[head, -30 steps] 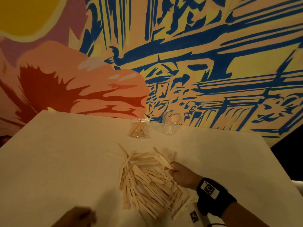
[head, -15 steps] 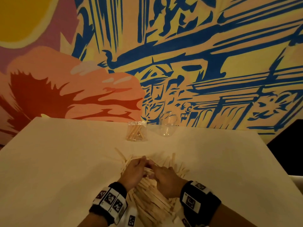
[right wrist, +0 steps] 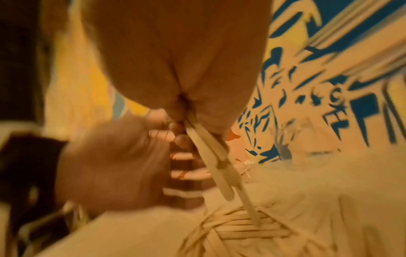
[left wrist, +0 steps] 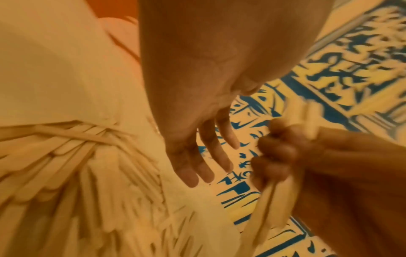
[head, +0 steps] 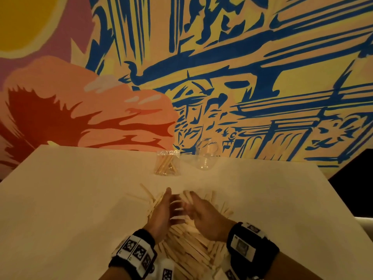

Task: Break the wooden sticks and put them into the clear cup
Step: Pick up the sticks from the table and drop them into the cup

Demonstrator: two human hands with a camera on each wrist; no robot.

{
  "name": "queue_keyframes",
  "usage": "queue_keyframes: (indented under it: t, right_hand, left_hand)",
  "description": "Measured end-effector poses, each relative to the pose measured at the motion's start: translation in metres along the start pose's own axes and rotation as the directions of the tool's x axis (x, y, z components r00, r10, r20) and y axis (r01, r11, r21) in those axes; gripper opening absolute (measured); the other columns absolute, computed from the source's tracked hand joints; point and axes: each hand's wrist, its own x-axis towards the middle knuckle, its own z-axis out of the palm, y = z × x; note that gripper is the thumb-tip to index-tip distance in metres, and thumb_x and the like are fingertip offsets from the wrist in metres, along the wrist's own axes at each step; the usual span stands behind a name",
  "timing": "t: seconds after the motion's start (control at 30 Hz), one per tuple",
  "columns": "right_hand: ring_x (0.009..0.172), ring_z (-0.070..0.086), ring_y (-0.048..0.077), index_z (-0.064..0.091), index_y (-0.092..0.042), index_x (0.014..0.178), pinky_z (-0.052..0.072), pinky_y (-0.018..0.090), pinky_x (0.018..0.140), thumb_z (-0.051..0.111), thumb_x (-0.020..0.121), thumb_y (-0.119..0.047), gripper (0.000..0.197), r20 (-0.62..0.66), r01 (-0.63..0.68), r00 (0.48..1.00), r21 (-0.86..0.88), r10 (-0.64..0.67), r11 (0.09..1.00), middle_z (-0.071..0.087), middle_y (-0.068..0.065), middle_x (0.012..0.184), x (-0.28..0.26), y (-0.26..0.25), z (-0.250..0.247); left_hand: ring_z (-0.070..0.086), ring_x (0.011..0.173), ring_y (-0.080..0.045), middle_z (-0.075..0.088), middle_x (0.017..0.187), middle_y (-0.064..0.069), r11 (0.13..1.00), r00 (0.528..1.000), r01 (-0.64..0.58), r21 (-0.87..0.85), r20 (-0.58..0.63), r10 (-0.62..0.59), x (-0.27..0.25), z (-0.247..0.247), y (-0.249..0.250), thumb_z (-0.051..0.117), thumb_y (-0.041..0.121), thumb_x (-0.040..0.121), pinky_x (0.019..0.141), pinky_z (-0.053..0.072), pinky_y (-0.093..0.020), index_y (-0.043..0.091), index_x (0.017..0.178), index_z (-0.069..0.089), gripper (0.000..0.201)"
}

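Observation:
A pile of flat wooden sticks [head: 187, 247] lies on the pale table [head: 70, 199] in front of me. My right hand [head: 201, 213] is above the pile and grips a small bundle of sticks [left wrist: 270, 200] in its curled fingers; the bundle's ends [right wrist: 215, 161] hang down toward the pile. Just to the left, my left hand [head: 161, 209] has straight fingers [left wrist: 197, 160] and holds nothing. A clear cup [head: 166, 165] with stick pieces in it stands at the far edge. Another clear cup [head: 206, 158], which looks empty, stands to its right.
A painted wall [head: 242, 77] in blue, yellow and orange rises right behind the table's far edge. Bare tabletop lies to the left and right of the pile. A dark gap [head: 355, 170] shows past the table's right corner.
My left hand came up from the near edge to meet the right hand over the pile. The right hand has lifted off the pile with sticks in its grip, and the left hand's fingers have straightened.

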Motion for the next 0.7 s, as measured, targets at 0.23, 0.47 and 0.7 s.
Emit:
queue_keyframes:
  t: [0.23, 0.47, 0.7]
  right_hand:
    - [0.072, 0.054, 0.014, 0.042, -0.004, 0.097, 0.048, 0.024, 0.073, 0.029, 0.102, -0.007, 0.014, -0.401, 0.169, 0.916, 0.316, -0.031, 0.934, 0.045, 0.004, 0.076, 0.011, -0.012, 0.0]
    - [0.074, 0.056, 0.019, 0.034, -0.016, 0.111, 0.051, 0.037, 0.082, 0.035, 0.1, -0.01, 0.012, -0.407, 0.147, 0.91, 0.488, 0.075, 0.861, 0.051, 0.002, 0.078, 0.009, -0.011, 0.017]
    - [0.067, 0.051, 0.005, 0.049, -0.017, 0.112, 0.045, 0.026, 0.066, 0.033, 0.102, -0.02, 0.019, -0.178, -0.01, 0.98, 0.375, 0.083, 0.927, 0.056, -0.011, 0.08, 0.001, -0.004, 0.017]
  left_hand:
    - [0.063, 0.1, -0.039, 0.068, 0.107, -0.024, 0.901, 0.929, 0.353, -0.25, 0.204, -0.308, -0.014, 0.023, -0.01, 0.034, 0.057, 0.098, 0.096, 0.047, -0.048, -0.001, 0.111, 0.062, 0.065]
    - [0.065, 0.091, -0.026, 0.066, 0.085, -0.012, 0.817, 0.981, 0.182, -0.548, 0.04, -0.192, -0.011, 0.035, 0.013, 0.04, 0.045, 0.1, 0.073, 0.051, -0.042, 0.014, 0.064, 0.041, 0.048]
    - [0.059, 0.067, -0.019, 0.065, 0.08, -0.004, 0.996, 0.998, -0.059, -0.072, -0.005, 0.059, -0.01, 0.016, 0.027, 0.03, 0.052, 0.1, 0.058, 0.049, -0.032, 0.011, 0.105, 0.062, 0.052]
